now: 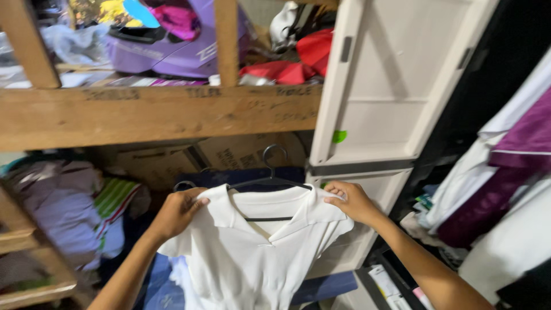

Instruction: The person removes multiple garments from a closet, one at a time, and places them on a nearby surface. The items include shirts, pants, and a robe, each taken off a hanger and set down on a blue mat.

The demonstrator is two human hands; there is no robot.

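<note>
A white collared shirt [247, 258] hangs on a dark plastic hanger [270, 181] in front of me, low in the middle of the view. My left hand [178, 212] grips the shirt's left shoulder by the collar. My right hand [353, 201] pinches the right shoulder and the hanger's end. The hanger's hook sticks up free above the collar. Both forearms reach in from the bottom edge.
A wooden shelf beam [155, 115] runs across above, with a purple helmet [178, 40] and red cloth [298, 60] on it. A white cabinet door [390, 86] stands open at right. Hanging clothes [505, 172] fill the right side, folded fabrics [74, 206] the left, cardboard boxes [201, 158] behind.
</note>
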